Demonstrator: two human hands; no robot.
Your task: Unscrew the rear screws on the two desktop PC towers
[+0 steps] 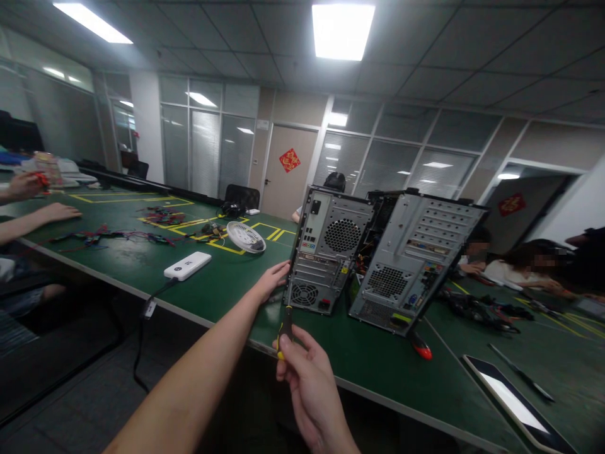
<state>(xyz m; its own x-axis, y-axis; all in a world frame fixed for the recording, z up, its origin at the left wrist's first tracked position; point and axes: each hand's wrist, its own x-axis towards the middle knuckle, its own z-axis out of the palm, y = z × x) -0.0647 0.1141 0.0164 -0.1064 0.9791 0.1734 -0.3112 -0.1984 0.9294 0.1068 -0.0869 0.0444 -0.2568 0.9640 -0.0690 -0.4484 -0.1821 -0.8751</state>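
Observation:
A computer tower (326, 249) stands on the green table with its back panel of vents, ports and slots facing me. My left hand (275, 280) lies against the left side of this tower, fingers stretched out and their tips partly hidden. In my right hand (307, 372) is a screwdriver (286, 332) with a black and yellow handle, gripped between thumb and fingers. Its shaft points up at the lower left corner of the back panel; whether the tip touches a screw I cannot tell. Close on the right is a second computer tower (401, 271), its back also towards me.
A white power bank (188, 266) with a black cable, a round white plastic basket (245, 237) and wire bundles (163, 215) lie left. Right are a red-handled tool (422, 348), black cables (482, 310) and a tablet (515, 400). Other people sit at both sides.

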